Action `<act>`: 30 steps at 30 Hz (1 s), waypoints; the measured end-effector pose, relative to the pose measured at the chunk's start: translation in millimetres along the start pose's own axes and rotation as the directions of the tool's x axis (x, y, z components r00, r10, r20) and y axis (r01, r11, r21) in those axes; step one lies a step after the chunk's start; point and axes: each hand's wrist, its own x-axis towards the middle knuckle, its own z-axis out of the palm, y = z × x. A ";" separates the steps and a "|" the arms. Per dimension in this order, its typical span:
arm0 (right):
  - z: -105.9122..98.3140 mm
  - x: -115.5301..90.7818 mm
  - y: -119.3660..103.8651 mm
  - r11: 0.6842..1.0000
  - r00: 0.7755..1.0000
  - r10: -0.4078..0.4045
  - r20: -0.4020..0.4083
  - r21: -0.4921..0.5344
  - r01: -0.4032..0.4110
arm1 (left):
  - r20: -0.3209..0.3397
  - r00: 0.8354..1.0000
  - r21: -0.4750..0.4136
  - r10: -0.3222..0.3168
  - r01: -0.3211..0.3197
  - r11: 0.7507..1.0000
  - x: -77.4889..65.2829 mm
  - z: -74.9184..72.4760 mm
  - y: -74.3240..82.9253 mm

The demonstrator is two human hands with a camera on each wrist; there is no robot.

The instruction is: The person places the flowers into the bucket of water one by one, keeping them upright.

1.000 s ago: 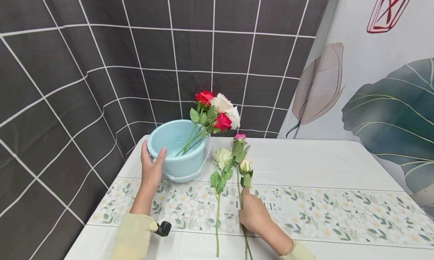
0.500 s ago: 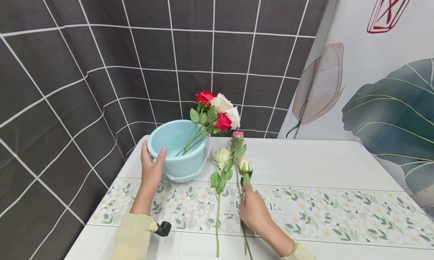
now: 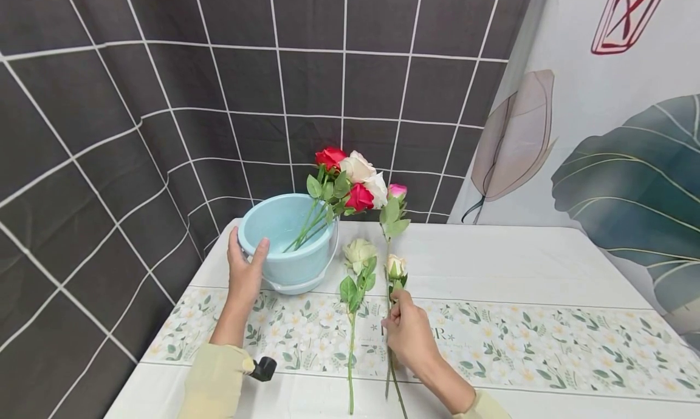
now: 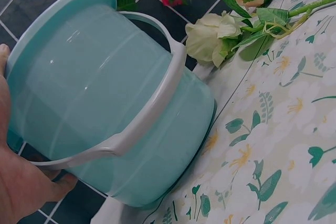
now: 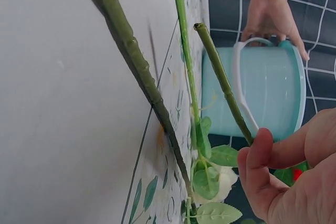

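Observation:
My left hand holds the near left side of a light blue bucket, thumb and fingers spread apart against its wall. Red and white roses stand in it, leaning right over the rim. My right hand pinches the stem of a pink rose between thumb and fingers; its cut end is raised off the table in the right wrist view. Just beyond that hand lies a cream rose, its stem running beneath the hand. A pale green-white rose lies between bucket and right hand.
The white table carries a floral printed band across its middle. A dark wall covering with white grid lines rises behind and to the left. At the right hangs a white curtain with large leaf prints.
My right hand has lifted the pink rose off the table; its bloom has moved up and slightly right, away from the other two loose roses. Left hand and bucket stay put.

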 end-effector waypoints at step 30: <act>-9.6 22.0 -0.1 0.961 0.957 -0.147 -0.251 0.193 0.198 | 0.015 1.000 0.001 -0.018 0.018 1.000 -0.3 -0.8 1.2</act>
